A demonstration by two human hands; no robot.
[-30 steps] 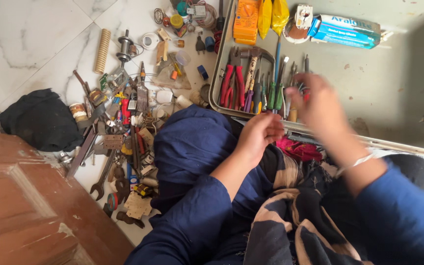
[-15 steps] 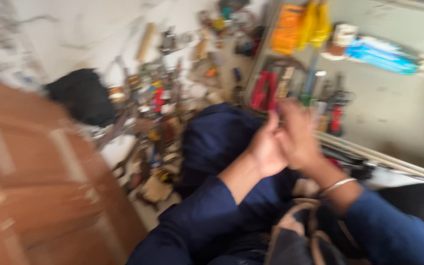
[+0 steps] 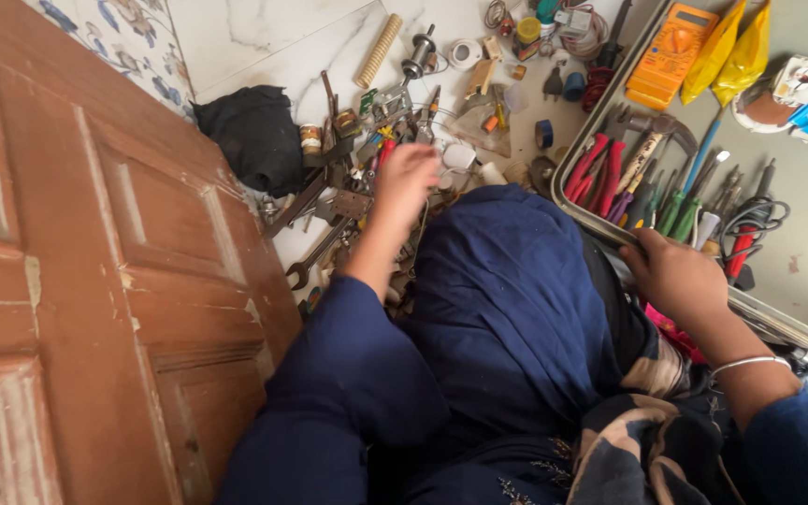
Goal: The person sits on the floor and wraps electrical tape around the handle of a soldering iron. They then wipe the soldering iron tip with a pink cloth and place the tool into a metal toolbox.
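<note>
My left hand (image 3: 404, 182) reaches forward into a heap of loose hand tools (image 3: 348, 187) on the marble floor, fingers pointing down among them; it is blurred, so a grasp is not visible. My right hand (image 3: 675, 276), with a metal bangle on its wrist, sits on the near rim of a grey metal tray (image 3: 797, 252), fingers curled over the edge. Just beyond its fingers lie red-handled pliers (image 3: 596, 168) and green-handled screwdrivers (image 3: 675, 210). My knee in dark blue cloth (image 3: 507, 299) rises between the two hands.
A brown wooden door (image 3: 95, 281) fills the left side. A black cloth bundle (image 3: 254, 136) lies by the tool heap, with a spanner (image 3: 315, 257) near the door. The tray also holds an orange multimeter (image 3: 670, 56) and yellow packets (image 3: 731, 51).
Both hands were together at the tray's edge. My left hand has swung left into the tool heap; the view turned left and the door now fills that side.
</note>
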